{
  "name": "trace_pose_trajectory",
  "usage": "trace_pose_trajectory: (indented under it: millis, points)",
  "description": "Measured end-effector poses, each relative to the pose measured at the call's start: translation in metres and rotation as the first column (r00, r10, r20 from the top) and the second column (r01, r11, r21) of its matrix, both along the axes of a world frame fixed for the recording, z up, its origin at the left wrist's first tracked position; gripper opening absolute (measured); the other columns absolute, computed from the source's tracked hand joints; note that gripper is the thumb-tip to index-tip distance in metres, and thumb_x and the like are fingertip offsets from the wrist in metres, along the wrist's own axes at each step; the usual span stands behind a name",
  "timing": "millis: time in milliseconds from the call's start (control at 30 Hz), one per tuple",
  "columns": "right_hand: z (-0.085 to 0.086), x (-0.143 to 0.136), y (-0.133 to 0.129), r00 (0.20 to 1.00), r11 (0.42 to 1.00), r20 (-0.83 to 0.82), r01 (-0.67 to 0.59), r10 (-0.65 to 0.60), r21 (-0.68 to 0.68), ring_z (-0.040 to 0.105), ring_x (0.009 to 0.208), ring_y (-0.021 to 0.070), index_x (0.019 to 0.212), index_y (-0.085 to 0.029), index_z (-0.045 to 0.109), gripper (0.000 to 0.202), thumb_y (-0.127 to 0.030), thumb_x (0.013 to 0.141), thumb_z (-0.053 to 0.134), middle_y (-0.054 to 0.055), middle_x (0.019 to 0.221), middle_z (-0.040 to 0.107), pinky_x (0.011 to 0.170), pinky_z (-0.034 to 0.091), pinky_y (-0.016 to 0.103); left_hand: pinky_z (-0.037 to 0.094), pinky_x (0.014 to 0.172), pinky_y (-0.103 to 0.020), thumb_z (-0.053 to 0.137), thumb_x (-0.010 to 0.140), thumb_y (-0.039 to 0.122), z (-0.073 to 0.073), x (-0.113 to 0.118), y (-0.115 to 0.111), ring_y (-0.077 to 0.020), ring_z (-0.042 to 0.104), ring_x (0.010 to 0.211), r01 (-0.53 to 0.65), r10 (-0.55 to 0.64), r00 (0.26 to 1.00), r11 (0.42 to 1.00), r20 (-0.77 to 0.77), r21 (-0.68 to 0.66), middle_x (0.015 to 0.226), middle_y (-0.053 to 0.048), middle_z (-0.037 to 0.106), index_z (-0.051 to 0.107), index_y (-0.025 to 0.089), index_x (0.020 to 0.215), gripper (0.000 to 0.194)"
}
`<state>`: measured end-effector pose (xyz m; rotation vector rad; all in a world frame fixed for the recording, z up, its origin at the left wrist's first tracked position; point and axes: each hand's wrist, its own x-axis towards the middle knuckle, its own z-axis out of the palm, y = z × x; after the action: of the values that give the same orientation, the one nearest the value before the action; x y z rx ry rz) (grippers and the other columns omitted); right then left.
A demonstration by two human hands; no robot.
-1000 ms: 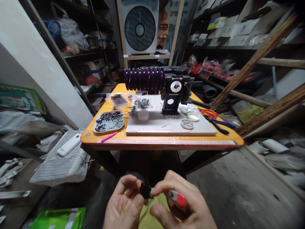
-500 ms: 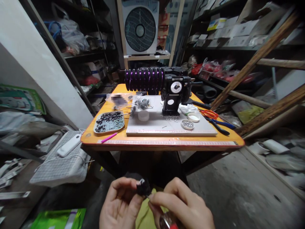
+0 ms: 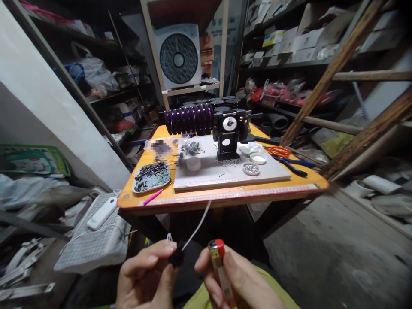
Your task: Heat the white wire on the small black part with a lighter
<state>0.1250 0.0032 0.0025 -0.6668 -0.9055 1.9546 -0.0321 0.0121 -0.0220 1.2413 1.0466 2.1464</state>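
Note:
My left hand pinches a small black fuzzy piece between thumb and fingers at the bottom centre. A thin white cord rises from that piece toward the table edge. My right hand grips a lighter with a red top and metal hood, held upright just right of the black piece. No flame shows. Both hands sit low, in front of and below the orange table.
On the table stand a black winding machine with purple spools, a white board, a tray of small dark parts, a small dish of beads, a pink pen, orange scissors and blue pliers. Cluttered shelves surround; wooden ladder right.
The view tipped upward and shifted. My right hand turned the lighter upright, its red top now raised beside the black piece. A white cord now trails up from the piece.

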Motion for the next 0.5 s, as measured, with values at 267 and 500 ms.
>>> trace_pose_trajectory:
  millis: [267,500]
  points:
    - [-0.009,-0.013,0.007,0.947,0.992,-0.312,-0.100,0.073,-0.071,0.042,0.051,0.0026,0.088,-0.013,0.063,0.049,-0.062,0.083,0.069,-0.004,0.071,0.047,0.048,0.024,0.018,0.060,0.075,-0.020,0.070,0.067,-0.007,0.004,-0.017,0.011,-0.0131,0.074,0.076,0.047,0.023,0.966,0.963,-0.257,0.266,0.086,0.002,0.079,0.063,0.018,0.092,0.036]
    - [-0.014,-0.011,0.008,0.963,0.996,-0.255,-0.087,0.086,0.005,0.025,0.039,0.0014,0.085,-0.016,0.056,0.055,-0.071,0.082,0.063,-0.008,0.055,0.046,0.040,0.014,0.018,0.061,0.081,-0.023,0.074,0.071,-0.002,0.021,-0.017,0.022,-0.0140,0.074,0.081,0.139,-0.028,0.961,0.910,-0.275,0.391,0.092,0.003,0.080,0.066,0.018,0.095,0.032]
